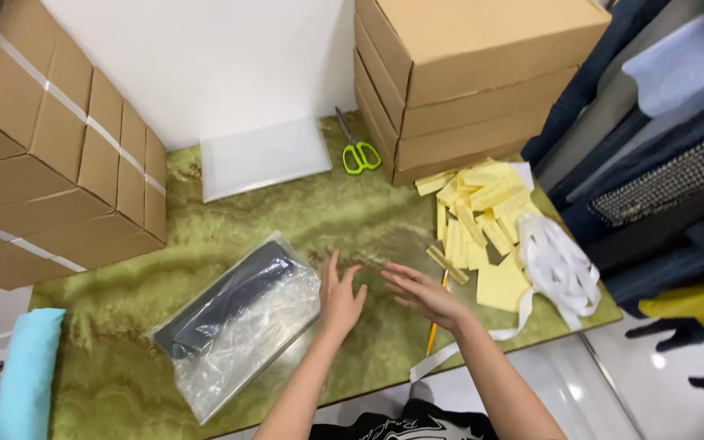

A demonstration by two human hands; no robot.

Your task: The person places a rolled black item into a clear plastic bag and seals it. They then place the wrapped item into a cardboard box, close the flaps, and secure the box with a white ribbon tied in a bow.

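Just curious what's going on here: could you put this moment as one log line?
left hand: open, beside bagged dark item | right hand: open, over green table | yellow strips right | scissors behind

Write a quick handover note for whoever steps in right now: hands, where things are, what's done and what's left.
Left hand: open, empty, beside the clear plastic bag holding a flat black item, at its right edge.
Right hand: open, empty, flat above the green marbled table.
Yellow paper strips and white backing strips are piled at the right; green-handled scissors lie by the stacked cardboard boxes.
Done: black item sits inside the bag.
Left: whether the bag is sealed cannot be told; check its opening.
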